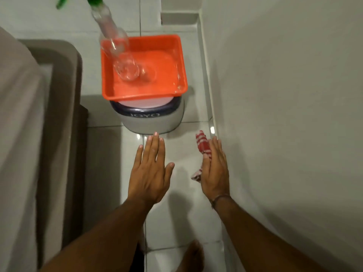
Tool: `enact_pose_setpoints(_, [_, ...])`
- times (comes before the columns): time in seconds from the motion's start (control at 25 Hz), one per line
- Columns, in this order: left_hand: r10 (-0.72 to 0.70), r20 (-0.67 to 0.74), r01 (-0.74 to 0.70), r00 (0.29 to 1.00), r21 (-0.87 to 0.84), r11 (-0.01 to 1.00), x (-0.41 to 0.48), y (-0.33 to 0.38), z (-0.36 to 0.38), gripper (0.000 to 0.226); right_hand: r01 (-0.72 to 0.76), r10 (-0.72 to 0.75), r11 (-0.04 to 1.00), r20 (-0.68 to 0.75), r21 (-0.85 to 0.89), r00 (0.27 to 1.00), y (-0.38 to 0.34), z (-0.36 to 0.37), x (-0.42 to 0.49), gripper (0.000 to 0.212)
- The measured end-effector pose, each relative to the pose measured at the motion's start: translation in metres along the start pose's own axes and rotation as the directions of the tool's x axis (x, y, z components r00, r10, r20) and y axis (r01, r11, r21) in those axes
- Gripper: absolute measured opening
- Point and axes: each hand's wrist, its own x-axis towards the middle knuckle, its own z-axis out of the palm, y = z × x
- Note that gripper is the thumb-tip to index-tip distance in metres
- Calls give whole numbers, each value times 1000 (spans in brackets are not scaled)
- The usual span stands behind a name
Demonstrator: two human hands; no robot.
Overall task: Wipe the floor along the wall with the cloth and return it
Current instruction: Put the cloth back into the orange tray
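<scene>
Wiping looks about to begin or just finished; which one is unclear. Right hand (215,167) holds the red-and-white cloth (202,146) under flat fingers, close beside the wall (275,95) on the right. Left hand (151,169) hovers open and empty, fingers spread, above the floor (176,222). Next the cloth probably needs pressing down along the wall's foot, near the orange tray (176,55).

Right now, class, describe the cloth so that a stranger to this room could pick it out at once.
Find the white wall on the right and follow its foot down to the tiled floor, just short of the orange tub. There the right hand holds a small bunched cloth. It is the only red-and-white checked thing in sight; the left hand is empty.
</scene>
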Motion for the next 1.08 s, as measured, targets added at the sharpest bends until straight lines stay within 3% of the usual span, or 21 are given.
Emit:
enact_pose_setpoints(0.28, [3, -90, -2, 996, 9, 1000, 138, -56, -92, 76, 97, -88, 994, -146, 59, 985, -140, 5, 133, 57])
enact_pose_setpoints(0.48, [-27, -24, 26, 999, -44, 999, 199, -99, -86, 76, 98, -106, 993, -144, -64, 984, -189, 48, 222, 54])
enact_pose_setpoints(0.56, [-30, -9, 30, 999, -56, 998, 212, -114, -72, 76, 101, -128, 977, -134, -190, 983, -199, 74, 255, 55])
enact_pose_setpoints(0.76, [26, -35, -28, 999, -59, 998, 210, -129, -33, 72, 146, -93, 837, 125, -528, 988, -192, 137, 301, 62])
enact_pose_setpoints(0.84, [13, -46, -16, 999, -62, 998, 207, -130, -25, 70, 204, -86, 820, 238, -534, 968, -182, 154, 304, 67])
enact_pose_setpoints(1.08, [-5, -4, 5, 1000, -79, 997, 207, -129, -25, 70, 250, -67, 760, 310, -600, 948, -168, 166, 303, 83])
